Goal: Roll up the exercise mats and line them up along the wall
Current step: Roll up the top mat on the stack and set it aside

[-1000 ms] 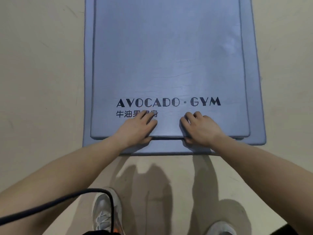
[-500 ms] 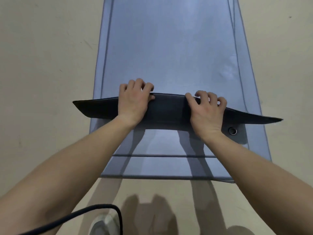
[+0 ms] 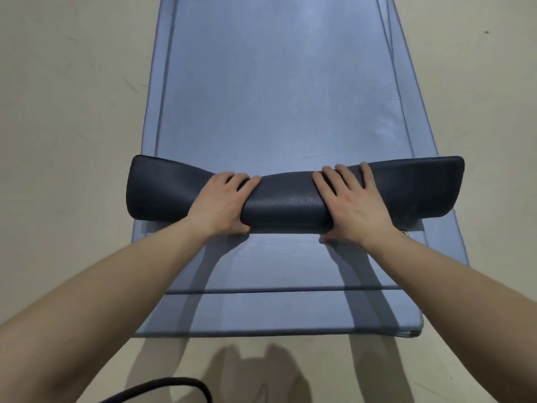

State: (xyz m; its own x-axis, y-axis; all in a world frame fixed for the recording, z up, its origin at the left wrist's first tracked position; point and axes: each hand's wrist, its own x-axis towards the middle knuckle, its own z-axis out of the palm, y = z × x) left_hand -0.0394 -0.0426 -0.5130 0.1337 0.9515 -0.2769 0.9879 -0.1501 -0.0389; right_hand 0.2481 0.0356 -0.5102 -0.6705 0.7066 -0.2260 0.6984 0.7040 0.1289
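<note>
A long blue exercise mat [image 3: 279,97] with a dark grey underside is laid flat, its long axis running from near to far down the middle of the scene. Its near end is turned over into a loose dark roll [image 3: 284,205], whose long axis runs left to right across the mat. The roll is tightest at the centre and flares open towards both ends, which overhang the mat's side edges. A small metal eyelet [image 3: 404,233] is seen just beside the near right part of the roll.

The roll is held from the near side by both hands, set apart on either side of its centre. The left hand [image 3: 223,202] is wrapped over the top, fingers curled towards the far side and thumb tucked at the near edge. The right hand [image 3: 353,207] is draped over it with fingers spread and thumb pressed at the near underside. Both forearms are stretched forward.

Lower blue mats [image 3: 276,309] are stacked beneath, their near edges stepped towards the viewer. The stack is laid on a beige floor [image 3: 64,141], and a black cable [image 3: 162,388] is looped at the near edge.
</note>
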